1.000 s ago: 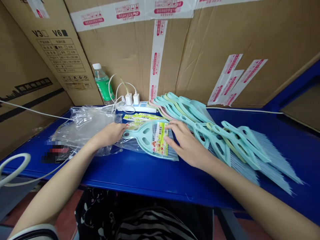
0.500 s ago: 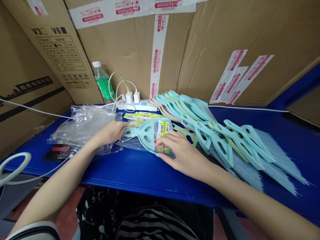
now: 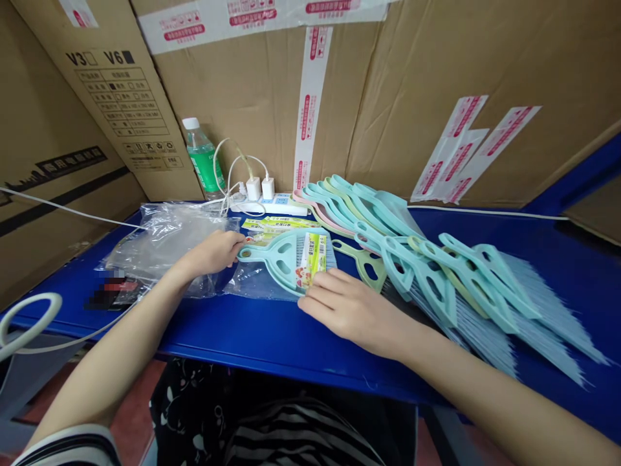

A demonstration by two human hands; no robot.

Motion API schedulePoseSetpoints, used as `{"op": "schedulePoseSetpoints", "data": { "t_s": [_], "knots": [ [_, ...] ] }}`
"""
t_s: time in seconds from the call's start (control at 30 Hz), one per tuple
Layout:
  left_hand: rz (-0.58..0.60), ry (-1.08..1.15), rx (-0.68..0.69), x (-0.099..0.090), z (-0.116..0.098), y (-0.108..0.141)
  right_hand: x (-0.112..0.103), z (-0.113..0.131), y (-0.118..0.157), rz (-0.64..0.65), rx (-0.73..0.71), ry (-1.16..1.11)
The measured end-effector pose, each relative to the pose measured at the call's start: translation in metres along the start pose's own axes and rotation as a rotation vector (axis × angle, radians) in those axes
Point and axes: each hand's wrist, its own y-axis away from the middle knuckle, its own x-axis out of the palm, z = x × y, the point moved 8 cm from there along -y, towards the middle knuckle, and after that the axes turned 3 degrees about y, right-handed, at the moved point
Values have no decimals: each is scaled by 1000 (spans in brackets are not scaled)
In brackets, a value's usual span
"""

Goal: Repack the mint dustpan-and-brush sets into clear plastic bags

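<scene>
A light-blue dustpan (image 3: 276, 264) lies mid-table with a matching hand broom nested in it. A yellow-green label card (image 3: 315, 254) sits across the broom's bristles. My left hand (image 3: 213, 252) is closed at the tip of the handle, its fingertips partly hidden. At the dustpan's near right edge, my right hand (image 3: 352, 307) has its fingers curled against the rim, thumb out of sight. Part of a clear plastic bag (image 3: 252, 285) shows beneath the dustpan. More yellow-green label cards (image 3: 281, 223) lie just behind it.
Clear bags (image 3: 169, 236) are heaped at left. Hand brooms (image 3: 441, 285) and dustpans (image 3: 359, 200) are piled at right, a green broom (image 3: 363, 262) nearest. Behind stand a bottle (image 3: 206, 162), a power strip (image 3: 286, 208) with chargers, and large cardboard boxes (image 3: 252, 90).
My right hand has slid off the label card toward the dustpan's near edge, uncovering more of the card. My left hand stays by the handle tip; the view has shifted slightly.
</scene>
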Motion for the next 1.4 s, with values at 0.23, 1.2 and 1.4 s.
{"op": "schedulePoseSetpoints", "data": {
  "t_s": [0.23, 1.2, 1.4],
  "knots": [
    [8, -80, -43, -6, 5, 0, 3, 12, -3, 43, -74, 79],
    [-19, -102, -3, -4, 11, -6, 32, -51, 26, 422, 361, 9],
    [-52, -209, -29, -14, 17, -3, 36, -49, 27, 511, 393, -45]
  ]
}}
